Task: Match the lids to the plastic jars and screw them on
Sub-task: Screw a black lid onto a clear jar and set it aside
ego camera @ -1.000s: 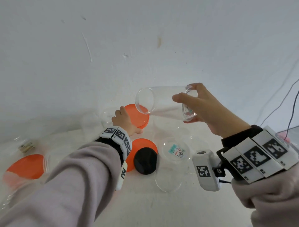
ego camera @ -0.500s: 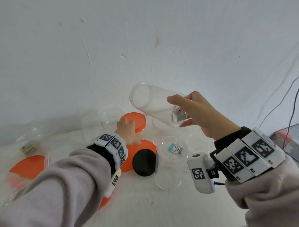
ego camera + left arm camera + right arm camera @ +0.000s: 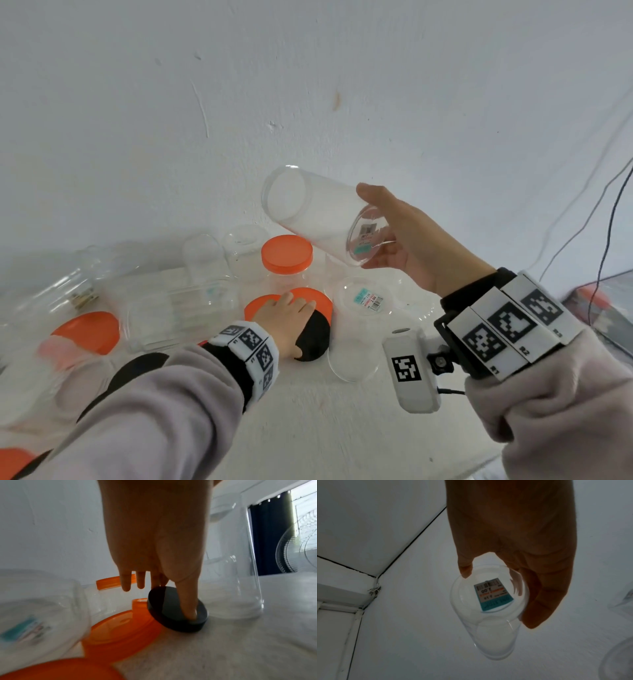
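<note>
While the right hand (image 3: pixel 407 240) holds a tall clear jar (image 3: pixel 318 216) in the air above the table (image 3: pixel 342 428), its thumb and fingers curl round the jar's base end. The jar is tilted, its open mouth pointing up and to the left toward the wall, and it has no lid on. It is colourless and see-through, a plain cylinder, with a teal and white price sticker (image 3: pixel 494 597) carrying a barcode on its bottom. Down on the table, the left hand (image 3: pixel 291 318) reaches onto a black lid (image 3: pixel 176 609), thumb pressed on its top and the other fingers curled over its far edge. That lid is round and matte, leaning tilted on the rim of an orange lid (image 3: pixel 123 626). Behind them stands a clear jar with an orange lid screwed on (image 3: pixel 287 255).
</note>
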